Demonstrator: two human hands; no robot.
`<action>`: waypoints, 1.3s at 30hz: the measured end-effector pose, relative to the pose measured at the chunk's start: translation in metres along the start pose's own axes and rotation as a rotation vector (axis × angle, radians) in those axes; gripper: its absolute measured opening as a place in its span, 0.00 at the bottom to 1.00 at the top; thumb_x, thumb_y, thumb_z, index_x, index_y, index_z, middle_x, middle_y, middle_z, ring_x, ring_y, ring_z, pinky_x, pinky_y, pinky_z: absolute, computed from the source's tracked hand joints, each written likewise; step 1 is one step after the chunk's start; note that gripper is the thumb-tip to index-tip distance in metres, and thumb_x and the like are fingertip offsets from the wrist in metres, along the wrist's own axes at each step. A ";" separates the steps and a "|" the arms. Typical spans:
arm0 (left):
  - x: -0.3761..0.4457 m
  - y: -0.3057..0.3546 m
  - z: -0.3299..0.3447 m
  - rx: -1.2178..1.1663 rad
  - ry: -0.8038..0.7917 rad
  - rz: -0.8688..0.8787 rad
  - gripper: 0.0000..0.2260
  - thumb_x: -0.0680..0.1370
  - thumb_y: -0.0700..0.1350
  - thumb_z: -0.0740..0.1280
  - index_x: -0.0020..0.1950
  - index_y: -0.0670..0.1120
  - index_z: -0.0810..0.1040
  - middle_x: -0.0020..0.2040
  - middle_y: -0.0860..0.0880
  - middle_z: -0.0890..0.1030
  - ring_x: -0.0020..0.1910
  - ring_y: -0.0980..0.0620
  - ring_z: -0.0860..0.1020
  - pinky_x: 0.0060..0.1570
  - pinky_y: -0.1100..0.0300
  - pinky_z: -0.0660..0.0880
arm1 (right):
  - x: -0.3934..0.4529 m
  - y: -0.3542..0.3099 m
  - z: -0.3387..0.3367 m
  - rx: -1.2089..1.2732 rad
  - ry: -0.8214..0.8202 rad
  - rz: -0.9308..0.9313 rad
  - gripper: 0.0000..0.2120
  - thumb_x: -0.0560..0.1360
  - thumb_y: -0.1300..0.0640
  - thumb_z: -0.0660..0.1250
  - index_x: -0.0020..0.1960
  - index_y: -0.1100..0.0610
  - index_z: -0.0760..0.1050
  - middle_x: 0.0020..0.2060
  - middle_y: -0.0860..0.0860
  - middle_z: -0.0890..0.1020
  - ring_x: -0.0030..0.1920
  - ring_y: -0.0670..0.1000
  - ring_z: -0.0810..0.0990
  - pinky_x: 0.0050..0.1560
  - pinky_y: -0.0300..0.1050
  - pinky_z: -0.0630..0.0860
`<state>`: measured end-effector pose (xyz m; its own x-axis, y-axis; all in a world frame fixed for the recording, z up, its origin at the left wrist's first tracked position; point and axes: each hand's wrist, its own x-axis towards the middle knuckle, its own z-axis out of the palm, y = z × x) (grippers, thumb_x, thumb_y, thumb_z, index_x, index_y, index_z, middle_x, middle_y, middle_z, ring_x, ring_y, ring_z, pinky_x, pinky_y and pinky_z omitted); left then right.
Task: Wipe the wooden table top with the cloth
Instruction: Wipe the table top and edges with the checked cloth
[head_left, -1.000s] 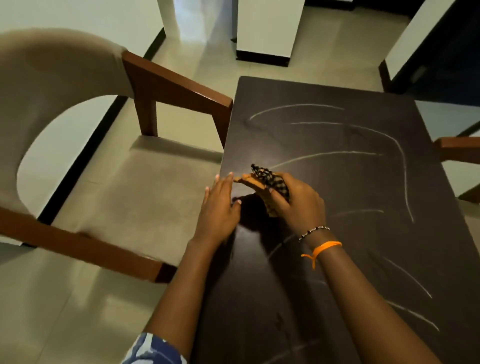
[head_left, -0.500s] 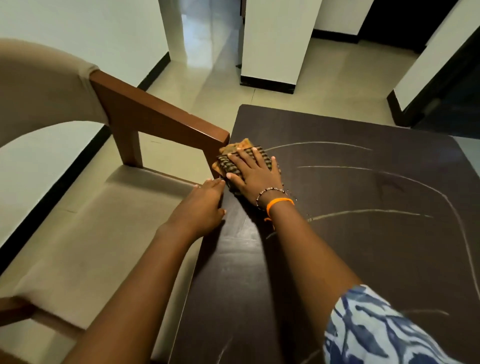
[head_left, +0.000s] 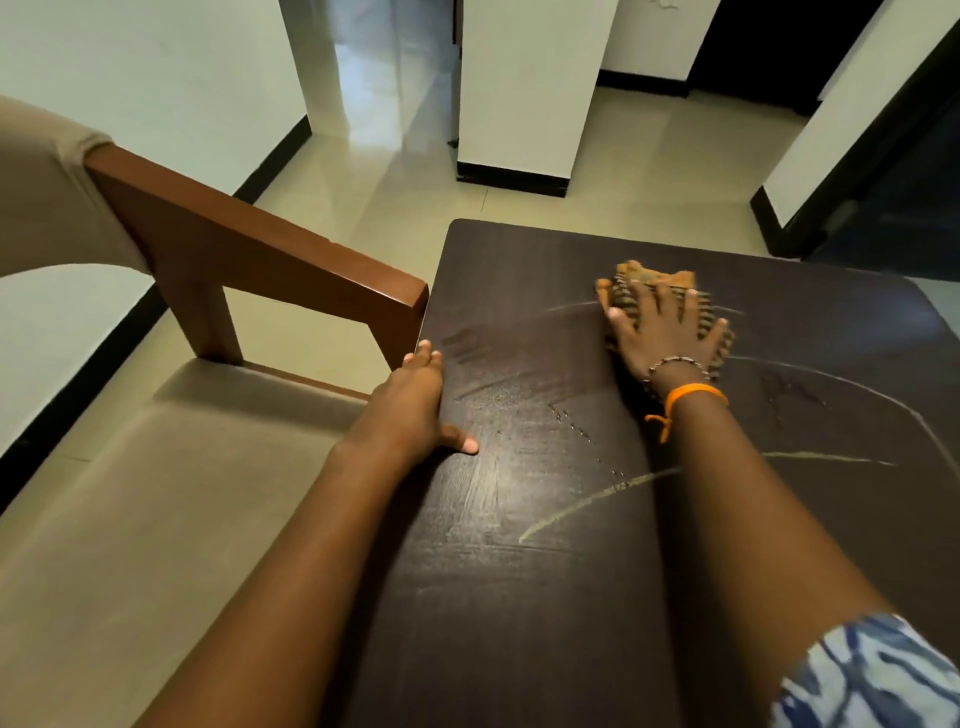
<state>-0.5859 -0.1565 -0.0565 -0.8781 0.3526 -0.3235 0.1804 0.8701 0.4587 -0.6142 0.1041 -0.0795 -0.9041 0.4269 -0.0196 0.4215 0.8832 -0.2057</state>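
Note:
The dark wooden table top (head_left: 545, 597) fills the lower right, marked with pale chalk-like curved lines and some damp streaks. My right hand (head_left: 662, 332) lies flat, fingers spread, pressing a folded orange and dark checked cloth (head_left: 647, 275) onto the far middle of the table. Most of the cloth is hidden under the palm. My left hand (head_left: 415, 405) rests on the table's left edge, thumb on top, holding nothing.
A wooden armchair (head_left: 260, 260) with a beige seat stands tight against the table's left side, its armrest end touching the table corner. Beyond the table lie pale floor tiles, a white pillar (head_left: 524, 104) and dark doorways.
My right hand has slid the cloth rightward from the table's far left corner toward the far middle, leaving wet streaks. My left hand stays on the left edge.

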 end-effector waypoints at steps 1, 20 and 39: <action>0.001 -0.001 0.000 0.001 0.000 0.004 0.53 0.64 0.52 0.77 0.77 0.42 0.47 0.78 0.45 0.47 0.77 0.46 0.49 0.74 0.52 0.51 | -0.002 -0.021 0.005 -0.005 0.002 -0.052 0.24 0.79 0.42 0.50 0.74 0.46 0.55 0.76 0.48 0.54 0.76 0.56 0.46 0.71 0.69 0.43; 0.040 0.034 -0.020 0.223 -0.119 0.012 0.49 0.66 0.54 0.75 0.76 0.39 0.51 0.78 0.43 0.49 0.76 0.43 0.52 0.74 0.50 0.56 | 0.035 0.042 -0.010 0.002 -0.013 0.101 0.26 0.79 0.44 0.53 0.74 0.48 0.54 0.76 0.50 0.54 0.76 0.56 0.47 0.71 0.68 0.43; 0.049 0.029 -0.016 0.287 -0.164 0.034 0.50 0.68 0.56 0.73 0.77 0.40 0.44 0.78 0.44 0.44 0.77 0.45 0.48 0.75 0.51 0.53 | 0.110 -0.028 0.013 0.011 -0.077 -0.166 0.23 0.78 0.43 0.51 0.73 0.41 0.55 0.76 0.48 0.54 0.76 0.56 0.48 0.73 0.66 0.43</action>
<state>-0.6305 -0.1198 -0.0462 -0.7906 0.4133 -0.4518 0.3463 0.9103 0.2266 -0.7267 0.1242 -0.0890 -0.9640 0.2592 -0.0595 0.2660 0.9377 -0.2234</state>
